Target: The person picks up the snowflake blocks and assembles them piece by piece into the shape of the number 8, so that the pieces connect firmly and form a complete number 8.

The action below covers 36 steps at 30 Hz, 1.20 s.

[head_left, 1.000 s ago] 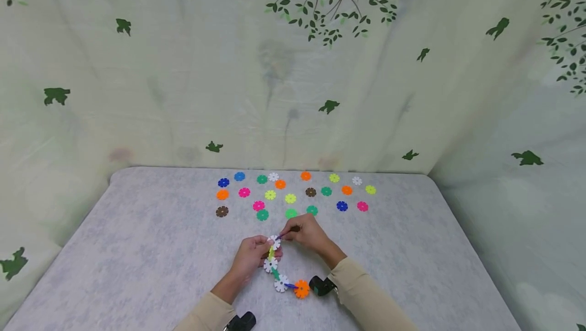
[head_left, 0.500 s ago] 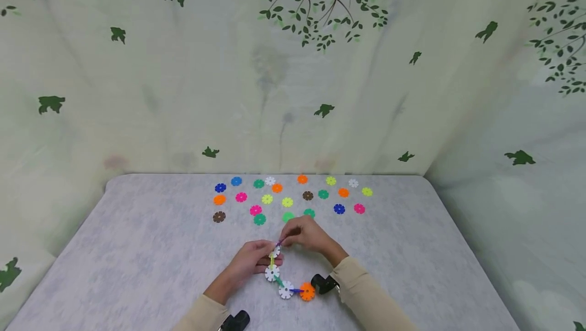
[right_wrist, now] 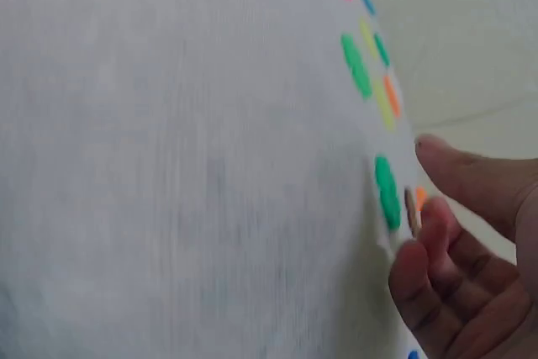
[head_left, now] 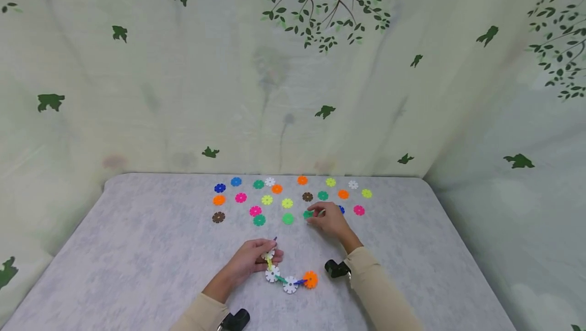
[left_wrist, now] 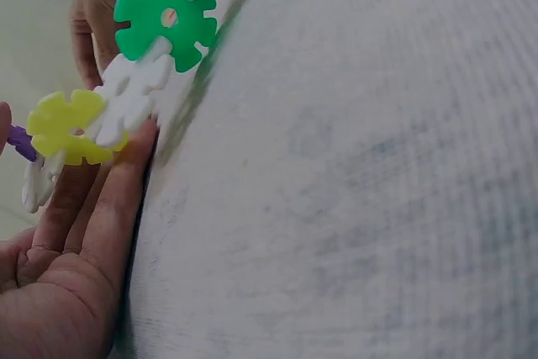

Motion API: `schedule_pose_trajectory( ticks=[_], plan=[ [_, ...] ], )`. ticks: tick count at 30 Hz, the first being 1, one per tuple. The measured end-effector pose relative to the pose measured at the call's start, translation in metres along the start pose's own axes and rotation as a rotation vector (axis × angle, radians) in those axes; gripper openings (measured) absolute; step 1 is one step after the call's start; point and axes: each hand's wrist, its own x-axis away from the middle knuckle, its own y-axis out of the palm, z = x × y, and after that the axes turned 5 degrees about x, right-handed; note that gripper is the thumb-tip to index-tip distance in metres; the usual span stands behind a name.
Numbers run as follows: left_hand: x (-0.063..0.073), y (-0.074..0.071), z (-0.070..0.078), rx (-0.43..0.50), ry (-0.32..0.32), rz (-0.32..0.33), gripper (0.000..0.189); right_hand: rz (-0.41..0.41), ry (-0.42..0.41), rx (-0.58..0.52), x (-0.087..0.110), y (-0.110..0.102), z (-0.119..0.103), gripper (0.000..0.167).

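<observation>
Chain (head_left: 273, 274) of slotted discs curves through the lower middle of the head view, its upper end pinched between the left hand's (head_left: 254, 259) thumb and fingers. The right hand (head_left: 331, 221) has let go of the purple disc (left_wrist: 23, 142), which stays put at that end; the join therefore looks made, the chain one link longer. That hand is now right of centre, thumb and fingers parted with nothing between them, at the right edge of a loose green disc (head_left: 307, 214) (whether a fingertip touches it is hard to tell, the right wrist view being blurred). At the chain's other end, the orange disc (head_left: 311, 279) has shifted slightly upward in the frame.
</observation>
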Motion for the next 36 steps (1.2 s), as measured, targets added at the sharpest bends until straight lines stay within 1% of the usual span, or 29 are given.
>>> schedule_pose_trajectory(
  ticks=[2,4,7,9,11,14,18,20,22,25,29,36],
  plan=[
    [0.001,-0.001,0.000,0.014,0.011,-0.003,0.047,0.012,0.038,0.052,-0.005,-0.002,0.006,0.030],
    [0.001,-0.001,0.000,0.028,0.020,-0.007,0.049,-0.007,0.066,0.099,-0.010,-0.003,0.008,0.034],
    [-0.001,-0.001,-0.002,0.041,0.019,-0.010,0.052,-0.041,0.087,0.183,-0.017,0.000,0.009,0.033],
    [-0.002,-0.001,-0.003,0.060,0.012,-0.007,0.053,-0.052,0.109,0.204,-0.019,0.002,0.007,0.031],
    [-0.004,-0.002,-0.004,0.081,0.009,-0.010,0.053,-0.048,0.114,0.193,-0.020,0.003,0.006,0.027],
    [-0.005,-0.004,-0.005,0.115,0.012,-0.016,0.051,-0.039,0.093,0.104,-0.017,0.004,0.002,0.023],
    [-0.004,-0.006,-0.006,0.142,0.020,-0.033,0.048,-0.090,0.045,-0.172,-0.008,0.009,-0.007,0.015],
    [-0.004,-0.007,-0.005,0.143,0.025,-0.042,0.047,-0.136,0.028,-0.310,-0.001,0.013,-0.016,0.015],
    [-0.003,-0.007,-0.005,0.136,0.034,-0.047,0.048,-0.176,0.012,-0.399,0.005,0.016,-0.026,0.019],
    [-0.003,-0.007,-0.004,0.118,0.040,-0.041,0.049,-0.216,-0.010,-0.457,0.014,0.021,-0.040,0.022],
    [-0.003,-0.006,-0.005,0.109,0.039,-0.037,0.047,-0.234,-0.023,-0.493,0.023,0.024,-0.053,0.022],
    [-0.006,-0.008,-0.009,0.085,0.075,-0.055,0.044,-0.239,-0.072,-0.502,0.037,0.019,-0.072,0.019]
  ],
)
